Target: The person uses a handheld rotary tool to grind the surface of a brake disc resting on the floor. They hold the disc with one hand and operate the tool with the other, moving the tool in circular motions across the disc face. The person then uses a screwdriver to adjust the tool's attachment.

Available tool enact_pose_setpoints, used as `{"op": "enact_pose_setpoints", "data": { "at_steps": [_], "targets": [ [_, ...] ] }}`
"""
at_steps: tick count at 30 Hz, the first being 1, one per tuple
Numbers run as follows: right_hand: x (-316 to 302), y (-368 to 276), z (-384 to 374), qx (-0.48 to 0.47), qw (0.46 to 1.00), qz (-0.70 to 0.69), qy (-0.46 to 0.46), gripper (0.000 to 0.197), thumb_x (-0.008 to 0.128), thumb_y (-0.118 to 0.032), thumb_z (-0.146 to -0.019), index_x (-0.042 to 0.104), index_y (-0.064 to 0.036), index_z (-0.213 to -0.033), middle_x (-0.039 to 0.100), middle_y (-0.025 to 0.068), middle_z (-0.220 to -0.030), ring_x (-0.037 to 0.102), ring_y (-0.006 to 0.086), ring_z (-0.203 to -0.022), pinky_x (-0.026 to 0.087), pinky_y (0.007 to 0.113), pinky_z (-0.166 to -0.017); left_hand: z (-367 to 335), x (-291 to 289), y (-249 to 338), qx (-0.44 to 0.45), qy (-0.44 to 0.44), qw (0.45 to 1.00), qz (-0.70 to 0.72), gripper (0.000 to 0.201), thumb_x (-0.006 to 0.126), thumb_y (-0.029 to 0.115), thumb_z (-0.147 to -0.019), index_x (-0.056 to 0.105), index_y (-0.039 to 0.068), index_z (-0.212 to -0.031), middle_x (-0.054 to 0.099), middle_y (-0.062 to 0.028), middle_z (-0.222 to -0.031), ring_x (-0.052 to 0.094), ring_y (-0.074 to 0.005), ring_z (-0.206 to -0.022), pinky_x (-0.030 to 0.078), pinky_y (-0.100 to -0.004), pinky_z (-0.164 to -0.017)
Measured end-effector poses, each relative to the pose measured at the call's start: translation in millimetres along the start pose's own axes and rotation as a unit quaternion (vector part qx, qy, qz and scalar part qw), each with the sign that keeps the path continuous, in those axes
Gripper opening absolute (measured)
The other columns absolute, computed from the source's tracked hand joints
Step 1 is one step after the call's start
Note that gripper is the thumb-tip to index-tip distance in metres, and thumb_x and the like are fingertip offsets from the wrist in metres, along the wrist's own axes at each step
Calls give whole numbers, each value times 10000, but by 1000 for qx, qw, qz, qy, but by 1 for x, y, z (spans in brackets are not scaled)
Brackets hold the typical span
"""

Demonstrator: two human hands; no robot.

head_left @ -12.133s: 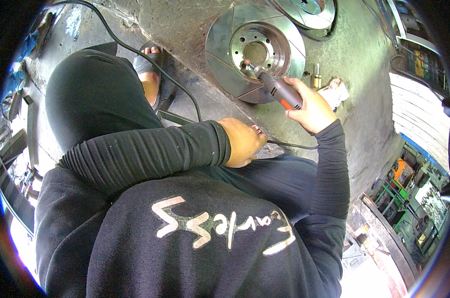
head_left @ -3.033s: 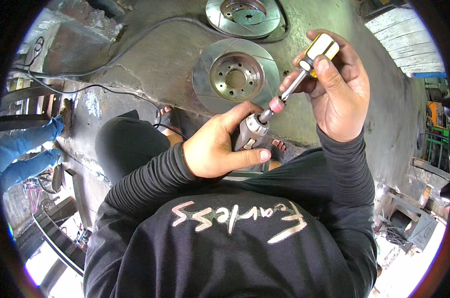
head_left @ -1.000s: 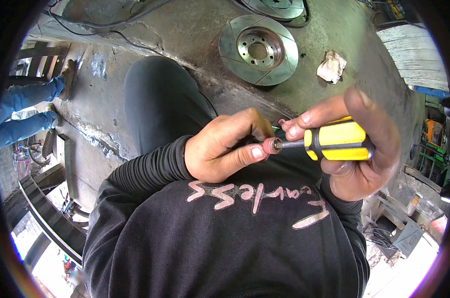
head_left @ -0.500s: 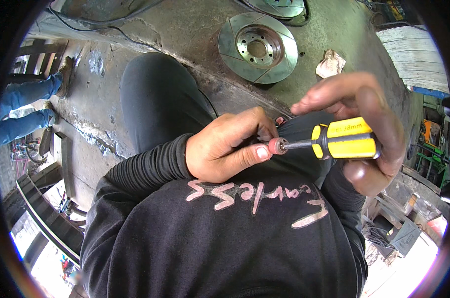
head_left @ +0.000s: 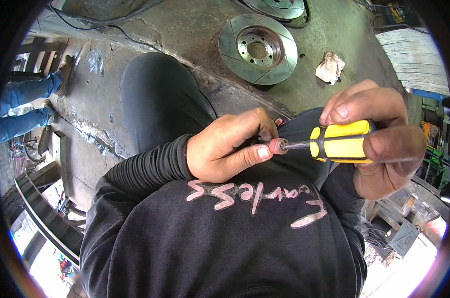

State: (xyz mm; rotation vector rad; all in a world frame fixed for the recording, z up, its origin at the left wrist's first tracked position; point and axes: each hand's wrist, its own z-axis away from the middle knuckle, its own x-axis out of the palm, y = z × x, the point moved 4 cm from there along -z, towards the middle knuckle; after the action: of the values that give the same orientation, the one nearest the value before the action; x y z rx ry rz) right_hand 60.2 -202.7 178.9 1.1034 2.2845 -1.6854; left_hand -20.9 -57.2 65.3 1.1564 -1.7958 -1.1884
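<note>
My left hand [head_left: 225,149] pinches a small reddish cylindrical piece [head_left: 278,146] between thumb and curled fingers. Most of that piece is hidden in the grip; its round end faces right. A short screwdriver [head_left: 340,142] with a yellow and black handle lies level, its steel shaft reaching into this end. Around the back of the handle are the thumb and fingers of my right hand [head_left: 391,134], dark with grime. The seating of the screwdriver's tip inside the piece is too small to make out. Both hands are above my lap.
A slotted brake disc [head_left: 257,48] lies on the concrete floor ahead, with a second disc [head_left: 279,7] beyond it. A crumpled rag [head_left: 329,68] is to their right. Cables [head_left: 121,31] run across the far left. Another person's legs in jeans [head_left: 29,94] show at the left.
My right hand's fingers, stretched over the screwdriver before, now close around the back of its handle. The handle has turned about its axis. My left hand holds still.
</note>
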Motion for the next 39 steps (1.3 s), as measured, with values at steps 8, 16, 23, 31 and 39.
{"op": "enact_pose_setpoints", "data": {
  "at_steps": [8,16,23,31,39],
  "targets": [
    [14,14,7,-6,987,-154,49,138,542,-268,-924,580,-232,-1051,568,165,-1010,547,267,-864,483,444,-773,-1,3,1,-25,-21,999,-10,179,550,171,-936,478,7,-927,610,-131,-884,625,-265,-797,487,-342,-782],
    [19,22,14,-7,970,-222,101,190,618,-286,-879,576,-300,-1064,507,105,-1041,534,233,-949,459,421,-855,-1,3,-1,-7,-7,1000,-26,193,548,178,-936,487,-5,-937,599,-139,-844,630,-279,-778,486,-365,-828],
    [29,26,14,-37,961,-231,149,171,620,-237,-873,579,-280,-1034,534,79,-1055,574,209,-950,410,521,-954,-1,2,1,-15,-1,1000,-15,196,554,184,-934,496,-2,-939,612,-141,-860,636,-289,-807,492,-354,-784],
    [30,39,8,-56,924,-372,69,127,578,-271,-914,540,-262,-1034,526,110,-1152,561,232,-1051,372,587,-998,-1,6,-1,5,7,1000,-8,197,572,195,-929,502,11,-922,620,-136,-887,640,-286,-815,488,-344,-695],
    [36,44,13,-112,918,-362,114,209,692,-261,-824,586,-300,-999,464,52,-1201,485,190,-1125,350,556,-1024,-1,2,0,-6,6,1000,-13,202,553,202,-939,498,8,-932,613,-141,-887,634,-286,-796,488,-341,-694]
  ]
}}
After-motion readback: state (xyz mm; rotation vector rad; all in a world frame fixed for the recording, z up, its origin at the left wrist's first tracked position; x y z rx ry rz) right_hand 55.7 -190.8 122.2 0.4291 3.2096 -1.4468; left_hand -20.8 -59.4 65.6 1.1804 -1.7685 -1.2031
